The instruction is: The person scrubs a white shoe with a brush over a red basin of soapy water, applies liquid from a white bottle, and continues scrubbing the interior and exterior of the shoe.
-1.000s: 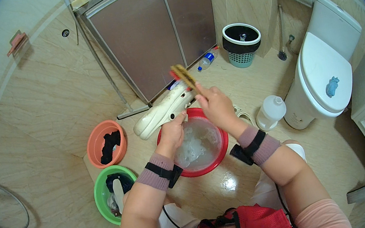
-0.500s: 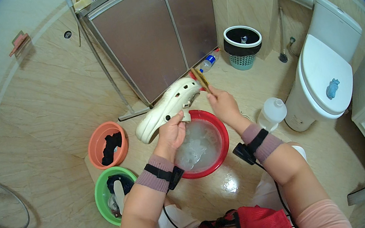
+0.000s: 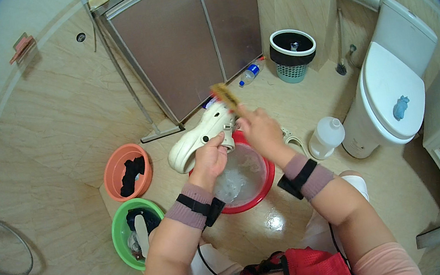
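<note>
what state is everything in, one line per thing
left hand, gripping clog
right hand, gripping brush
clog, held up
brush, held by clog
red basin, holding cloudy water
orange basin, holding black cloth
green basin, holding dark items
toilet lid, shut
bin, open, lined
cabinet doors, shut
bottle, lying down
jug, upright

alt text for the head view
A person's left hand holds a white clog by a red basin of cloudy water, the right hand a brush near the toe. An orange basin and green basin stand at left.

Single wide fisheye view, from the person's head, facing downward to the floor (image 3: pixel 246 233), near above left hand (image 3: pixel 211 159) and right hand (image 3: pixel 260 131).
</note>
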